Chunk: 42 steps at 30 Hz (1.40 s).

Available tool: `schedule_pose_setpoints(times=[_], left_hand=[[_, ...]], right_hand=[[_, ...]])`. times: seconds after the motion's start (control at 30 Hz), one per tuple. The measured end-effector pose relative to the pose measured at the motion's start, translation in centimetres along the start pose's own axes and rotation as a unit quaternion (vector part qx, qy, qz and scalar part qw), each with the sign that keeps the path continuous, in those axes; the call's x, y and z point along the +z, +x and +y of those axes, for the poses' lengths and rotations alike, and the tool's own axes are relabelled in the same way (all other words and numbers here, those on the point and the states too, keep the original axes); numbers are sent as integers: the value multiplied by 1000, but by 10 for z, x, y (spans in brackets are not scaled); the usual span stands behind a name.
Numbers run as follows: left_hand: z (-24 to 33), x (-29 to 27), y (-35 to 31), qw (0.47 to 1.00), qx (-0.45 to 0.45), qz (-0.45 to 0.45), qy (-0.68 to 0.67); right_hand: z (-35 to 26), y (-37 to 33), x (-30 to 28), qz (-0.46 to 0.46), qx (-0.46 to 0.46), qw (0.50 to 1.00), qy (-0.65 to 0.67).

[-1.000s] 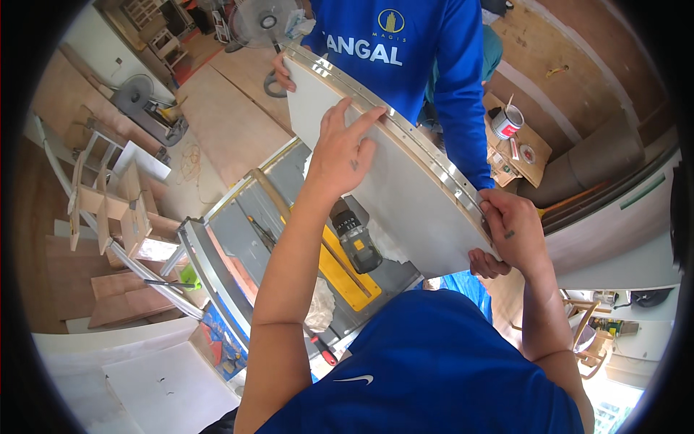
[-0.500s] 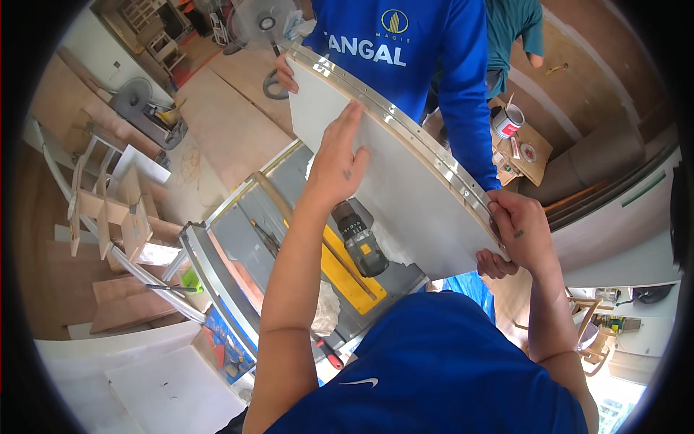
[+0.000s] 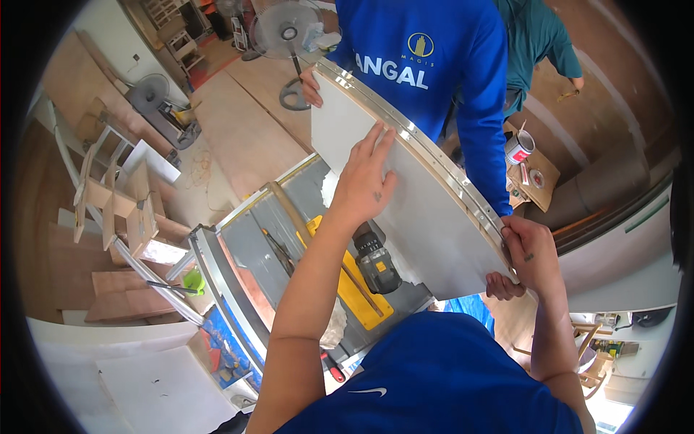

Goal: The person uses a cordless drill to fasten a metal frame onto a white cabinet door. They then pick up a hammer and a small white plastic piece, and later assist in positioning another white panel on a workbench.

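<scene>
A curved light-grey panel [image 3: 426, 213] with a perforated metal strip [image 3: 426, 141] along its upper edge is held up on edge. My left hand [image 3: 367, 177] lies flat against the panel's near face, fingers stretched toward the strip. At the strip's right end my right hand [image 3: 533, 249] grips the panel's edge. A co-worker in a blue long-sleeved top stands opposite. That person's hand [image 3: 311, 87] holds the far left end, and fingers [image 3: 504, 286] that look like the co-worker's curl round the near right end. A black-and-yellow cordless drill [image 3: 376, 262] lies below, partly covered by the panel.
Under the panel is a grey-topped workbench [image 3: 249, 235] with a yellow tool [image 3: 354, 296] and a wooden handle [image 3: 285, 210]. A standing fan [image 3: 289, 35] is behind. An open wooden frame [image 3: 134, 199] stands left; a paint can [image 3: 519, 147] sits at the right.
The whole scene has shifted right and down in view. The fingers of my left hand are more spread on the panel. My right hand keeps its hold.
</scene>
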State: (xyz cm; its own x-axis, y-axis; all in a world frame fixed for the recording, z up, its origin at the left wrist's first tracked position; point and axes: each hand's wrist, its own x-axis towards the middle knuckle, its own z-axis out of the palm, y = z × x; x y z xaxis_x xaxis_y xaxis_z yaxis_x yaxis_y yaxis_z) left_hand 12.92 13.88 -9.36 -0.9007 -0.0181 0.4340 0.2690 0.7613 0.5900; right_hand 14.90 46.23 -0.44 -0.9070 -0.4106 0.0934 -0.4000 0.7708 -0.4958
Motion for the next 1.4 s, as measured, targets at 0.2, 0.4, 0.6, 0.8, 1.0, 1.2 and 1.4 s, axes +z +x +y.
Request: schedule_pose_setpoints(times=[0.2, 0.4, 0.6, 0.8, 1.0, 1.2, 1.4], left_hand=[[6, -2, 2, 999, -13, -10, 33], [30, 5, 3, 998, -44, -18, 35], [35, 4, 6, 996, -33, -35, 80], [34, 3, 11, 992, 23, -1, 128], [62, 8, 0, 987, 59, -3, 152], [92, 12, -12, 988, 113, -58, 88], [102, 12, -18, 984, 115, -56, 121]], right_hand=[[2, 1, 1, 9, -9, 1000, 9], [0, 0, -1, -3, 2, 1000, 26], [7, -1, 1, -4, -9, 1000, 12], [7, 0, -2, -13, -18, 1000, 11], [15, 0, 4, 7, -38, 999, 21], [15, -2, 4, 24, -40, 999, 16], [20, -3, 2, -1, -46, 999, 27]])
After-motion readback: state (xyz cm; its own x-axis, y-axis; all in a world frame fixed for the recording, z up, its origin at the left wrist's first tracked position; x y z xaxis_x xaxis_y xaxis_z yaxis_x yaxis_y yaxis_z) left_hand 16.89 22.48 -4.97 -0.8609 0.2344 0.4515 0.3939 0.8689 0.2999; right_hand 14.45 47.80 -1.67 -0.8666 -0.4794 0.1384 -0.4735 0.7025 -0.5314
